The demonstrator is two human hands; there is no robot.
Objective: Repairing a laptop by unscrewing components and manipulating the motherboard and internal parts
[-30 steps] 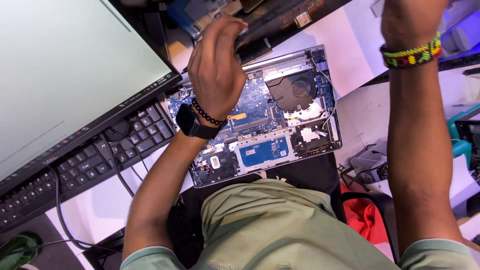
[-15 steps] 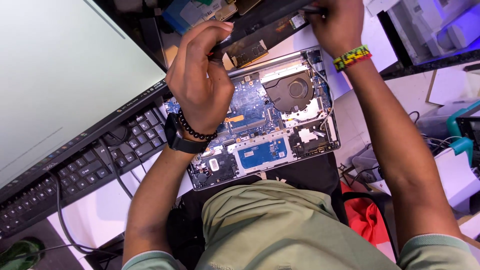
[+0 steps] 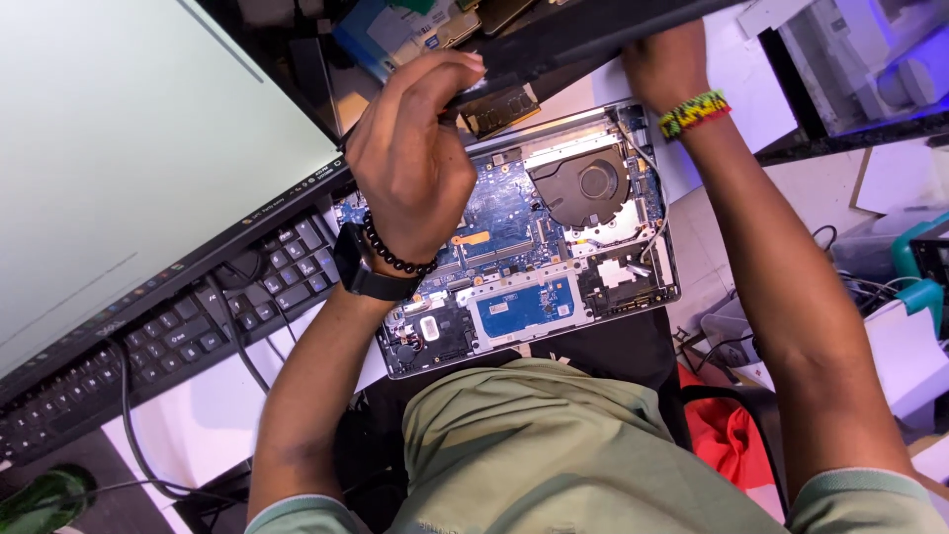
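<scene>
Change since half a second ago: both hands sit a little lower and closer together along the panel; the opened laptop lies as it did.
Left hand (image 3: 415, 158): at 11 o'clock from the laptop, fingers curled tight, tips pinching the near edge of the flat black plastic laptop panel (image 3: 583, 35); a dark smartwatch and a string of black beads circle the wrist.
Right hand (image 3: 667, 64): at 1 o'clock, fingers wrapped over the same panel's edge, mostly hidden beneath it; a woven green, yellow and red bracelet on the wrist.
Panel: thin, matte, rigid, held tilted above the laptop's far side at 12 o'clock.
Opened silver laptop base (image 3: 534, 257): flat on the white desk, centre of view, blue circuit board bare, round dark fan (image 3: 583, 183) at its 1 o'clock, smooth blue rectangular patch near the person.
Black keyboard (image 3: 168, 336): at 8 o'clock, cables looping over it.
Large pale monitor screen (image 3: 129, 148): at 10 o'clock, glossy, tilted.
Olive-green cloth shirt (image 3: 534, 455): at 6 o'clock.
</scene>
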